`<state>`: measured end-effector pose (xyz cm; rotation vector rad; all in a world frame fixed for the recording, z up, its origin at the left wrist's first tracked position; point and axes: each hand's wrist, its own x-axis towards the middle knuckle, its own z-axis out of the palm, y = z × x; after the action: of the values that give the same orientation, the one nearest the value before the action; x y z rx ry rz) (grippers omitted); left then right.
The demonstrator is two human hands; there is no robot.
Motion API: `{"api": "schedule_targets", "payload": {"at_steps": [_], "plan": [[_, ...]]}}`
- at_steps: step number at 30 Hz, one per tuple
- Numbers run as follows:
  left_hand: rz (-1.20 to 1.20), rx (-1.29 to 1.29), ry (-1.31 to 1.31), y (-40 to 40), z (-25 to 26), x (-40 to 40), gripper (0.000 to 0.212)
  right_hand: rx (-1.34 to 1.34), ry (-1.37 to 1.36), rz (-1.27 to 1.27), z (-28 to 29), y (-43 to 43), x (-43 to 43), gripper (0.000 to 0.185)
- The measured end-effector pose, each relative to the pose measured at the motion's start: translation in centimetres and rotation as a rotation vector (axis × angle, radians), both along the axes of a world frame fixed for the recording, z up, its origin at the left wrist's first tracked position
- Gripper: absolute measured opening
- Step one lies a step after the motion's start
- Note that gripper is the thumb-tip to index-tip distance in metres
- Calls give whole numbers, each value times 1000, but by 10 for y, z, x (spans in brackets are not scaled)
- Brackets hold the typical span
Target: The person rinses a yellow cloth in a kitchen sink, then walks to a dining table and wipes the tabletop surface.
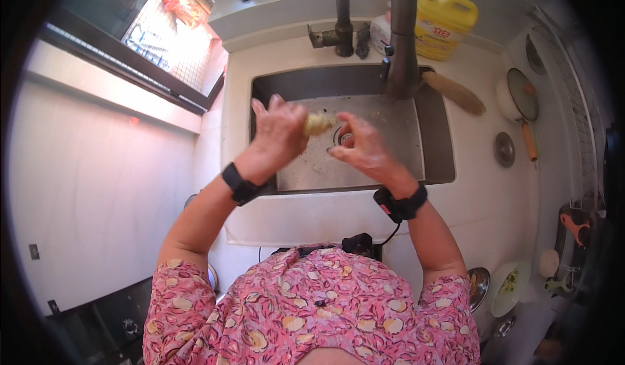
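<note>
My left hand (pixel 283 128) is closed around a pale yellow-green item (pixel 319 124), which sticks out towards the right. Motion blur hides what that item is. Just to the right, my right hand (pixel 364 145) holds nothing, its thumb and fingers spread apart. Both hands are above the stainless steel sink (pixel 312 172), whose bottom bears small dark specks. Part of the drain (pixel 345 137) shows behind my right fingers. Each wrist wears a black band.
A dark faucet (pixel 403 47) overhangs the sink's back right. Behind it stands a yellow detergent jug (pixel 443 25). A brown, loofah-like scrubber (pixel 454 93) rests on the right rim. Further right are a lidded pot (pixel 518 95) and a small metal lid (pixel 504 149). A bowl of chopped greens (pixel 509 289) sits lower right.
</note>
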<state>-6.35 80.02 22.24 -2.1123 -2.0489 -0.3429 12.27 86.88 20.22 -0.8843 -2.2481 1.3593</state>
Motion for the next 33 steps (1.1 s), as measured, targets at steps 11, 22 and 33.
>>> {"api": "schedule_targets", "payload": {"at_steps": [11,22,33], "plan": [[-241,97,343,-63,-50,-24,28,621,-504,204,-55,-44,16,44],[300,170,-817,-376,-24,-14,46,1324,-607,457,-25,-154,-57,31],[1217,82,-925,-723,-81,128,37,626,-349,1553,-77,-489,-145,35]]}}
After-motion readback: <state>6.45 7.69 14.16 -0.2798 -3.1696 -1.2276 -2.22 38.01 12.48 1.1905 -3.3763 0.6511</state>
